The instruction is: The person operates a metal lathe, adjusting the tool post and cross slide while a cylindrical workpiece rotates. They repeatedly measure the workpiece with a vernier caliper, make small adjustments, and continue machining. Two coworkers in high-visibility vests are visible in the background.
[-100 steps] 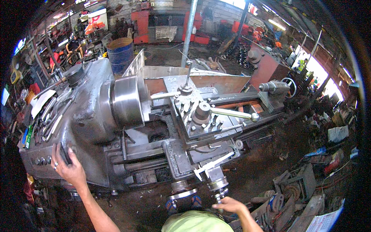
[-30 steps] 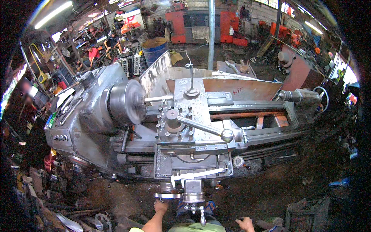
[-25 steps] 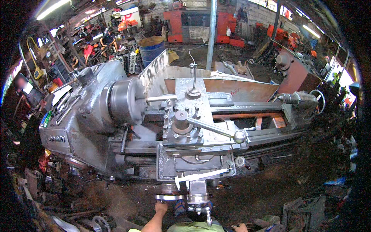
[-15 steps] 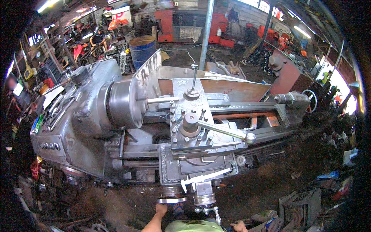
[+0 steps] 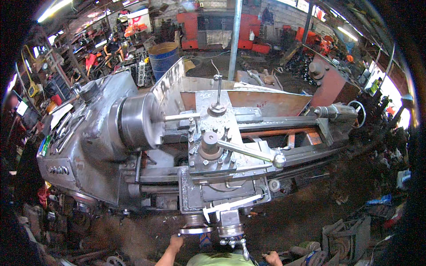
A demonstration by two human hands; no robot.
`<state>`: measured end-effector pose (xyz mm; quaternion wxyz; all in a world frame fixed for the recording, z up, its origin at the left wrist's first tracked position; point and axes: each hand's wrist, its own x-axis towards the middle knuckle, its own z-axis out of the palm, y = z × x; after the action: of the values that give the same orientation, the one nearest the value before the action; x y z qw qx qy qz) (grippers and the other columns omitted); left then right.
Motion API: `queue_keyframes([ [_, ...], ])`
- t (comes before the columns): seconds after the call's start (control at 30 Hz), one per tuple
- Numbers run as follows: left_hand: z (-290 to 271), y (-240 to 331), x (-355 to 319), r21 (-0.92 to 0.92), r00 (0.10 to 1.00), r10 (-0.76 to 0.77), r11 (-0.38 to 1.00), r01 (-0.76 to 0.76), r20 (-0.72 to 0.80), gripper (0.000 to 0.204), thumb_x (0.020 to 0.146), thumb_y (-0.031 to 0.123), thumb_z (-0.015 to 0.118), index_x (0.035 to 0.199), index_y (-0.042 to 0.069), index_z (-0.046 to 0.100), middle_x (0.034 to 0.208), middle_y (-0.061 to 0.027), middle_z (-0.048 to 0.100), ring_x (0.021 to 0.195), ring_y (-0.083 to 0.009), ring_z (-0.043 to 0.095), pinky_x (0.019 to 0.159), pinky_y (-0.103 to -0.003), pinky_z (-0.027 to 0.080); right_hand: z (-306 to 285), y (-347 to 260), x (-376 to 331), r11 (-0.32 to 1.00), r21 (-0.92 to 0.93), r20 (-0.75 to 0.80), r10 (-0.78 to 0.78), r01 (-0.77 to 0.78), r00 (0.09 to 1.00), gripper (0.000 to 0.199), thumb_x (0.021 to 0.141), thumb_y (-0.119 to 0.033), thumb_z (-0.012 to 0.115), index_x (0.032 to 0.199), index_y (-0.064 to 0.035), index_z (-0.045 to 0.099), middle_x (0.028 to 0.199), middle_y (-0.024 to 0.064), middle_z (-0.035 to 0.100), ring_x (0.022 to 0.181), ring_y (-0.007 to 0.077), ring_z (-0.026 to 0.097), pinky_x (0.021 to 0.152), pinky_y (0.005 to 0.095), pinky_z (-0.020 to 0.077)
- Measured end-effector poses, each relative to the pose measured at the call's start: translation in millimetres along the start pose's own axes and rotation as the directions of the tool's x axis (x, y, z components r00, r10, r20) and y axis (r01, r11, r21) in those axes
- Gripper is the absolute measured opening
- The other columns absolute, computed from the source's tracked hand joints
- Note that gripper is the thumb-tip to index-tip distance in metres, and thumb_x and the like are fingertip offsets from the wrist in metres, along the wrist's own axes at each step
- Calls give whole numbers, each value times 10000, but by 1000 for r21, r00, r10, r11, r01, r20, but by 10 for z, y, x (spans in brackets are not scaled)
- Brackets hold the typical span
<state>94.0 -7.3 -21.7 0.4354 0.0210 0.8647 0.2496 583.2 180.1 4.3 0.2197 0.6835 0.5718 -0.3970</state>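
Cluttered workshop, dirt floor (image 5: 310,208), big lathe (image 5: 133,146). Left hand (image 5: 176,242) now holds the handwheel (image 5: 195,229); right hand (image 5: 271,258) grip unclear, unlike 3.3 seconds ago.

- The left hand (image 5: 176,242) reaches up from the bottom edge, forearm bare and angled slightly inward, wrist about straight.
- Its fingers point up and forward, bunched at the tip of the reach; whether they close on anything cannot be told.
- The right hand (image 5: 271,258) sits lower and off to the right, barely inside the lower edge, knuckles up, fingers curled loosely.
- The two hands are well apart, the left one higher.
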Motion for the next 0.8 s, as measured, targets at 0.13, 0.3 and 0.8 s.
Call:
queue_keyframes([
  [0.13, -79, 412, -714, -476, 957, 72, 876, 74, 282, 102, 800, 91, 642, 865, 18, 674, 707, -39, 634, 570, -185, 564, 515, -348, 458, 42, 165, 77, 984, 118, -39, -126, 129, 991, 507, 837, -299, 702, 1147, 96, 629, 1151, 284, 640, 1114, 354, 610, 924, 405, 473],
  [0.3, 923, 590, -606, 129, 900, 134, 971, -204, 414, 272, 831, 274, 658, 954, 35, 701, 897, -112, 719, 727, -250, 659, 641, -424, 524, 27, 294, -3, 958, 277, -116, -38, 69, 993, 453, 835, -275, 699, 1111, 81, 652, 1114, 260, 662, 1055, 339, 629, 901, 393, 483],
  [0.8, 37, 7, -117, -62, 985, 105, 993, -98, 137, 266, 795, 260, 720, 854, 4, 682, 726, -138, 673, 668, -247, 663, 621, -388, 517, -953, -1327, -886, 942, 210, -256, -207, 263, 944, 434, 903, -317, 634, 1119, 59, 660, 968, 144, 711, 910, 183, 639, 825, 328, 491],
])
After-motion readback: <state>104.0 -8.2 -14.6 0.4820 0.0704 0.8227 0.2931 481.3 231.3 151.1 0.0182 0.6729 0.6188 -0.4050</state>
